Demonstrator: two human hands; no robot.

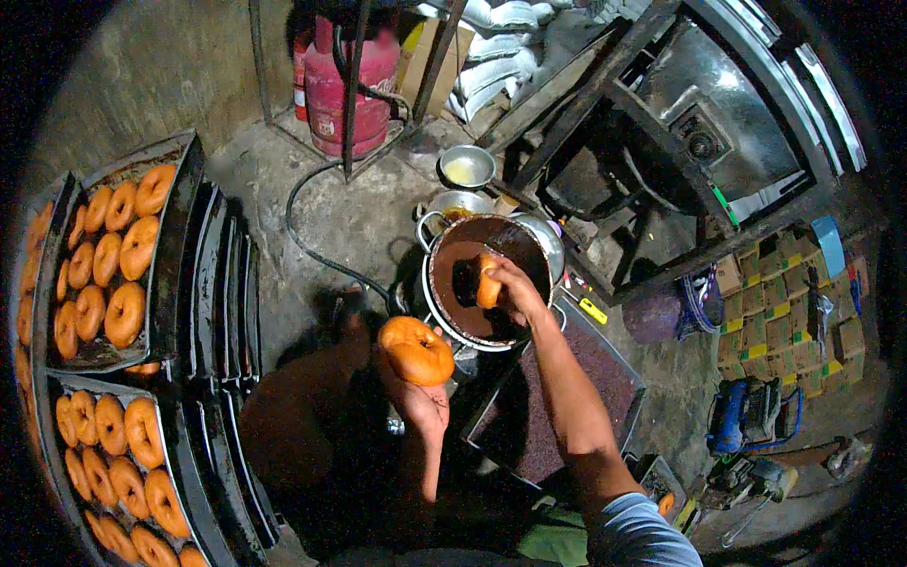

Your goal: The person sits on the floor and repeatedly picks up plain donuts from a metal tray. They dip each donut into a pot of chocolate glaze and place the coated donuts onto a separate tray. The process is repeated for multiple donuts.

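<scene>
**Doughnut glazing station, concrete-floored workroom**

Floor [350, 203]: bare grey concrete, stained and uneven, meeting a rough plastered wall [161, 66] at the far side.

Centre: a round metal pot of dark chocolate glaze [453, 283], set low on the floor. The person's right hand [510, 288] is over it, fingers closed on a doughnut [488, 283] held edge-down at the glaze surface. The left hand [420, 397] is raised palm-up just short of the pot, gripping a second plain doughnut [417, 350] from below.

Right of the pot: a rectangular tray of dark sprinkles [557, 397], touching the pot's near side.

Behind the pot: a small steel bowl of pale liquid [466, 168], another steel pot [453, 206] partly hidden, and a black hose [302, 231] running across the floor to a red gas cylinder [345, 80] standing by the wall.

Left: dark metal trays [179, 217] on a rack, two of them holding rows of plain ring doughnuts [109, 260]; further trays stand on edge beside them.

Right: a heavy steel-framed machine [699, 123], a grid of small yellow-and-brown cartons [775, 321], and a blue motor unit [742, 416] on the floor.
</scene>
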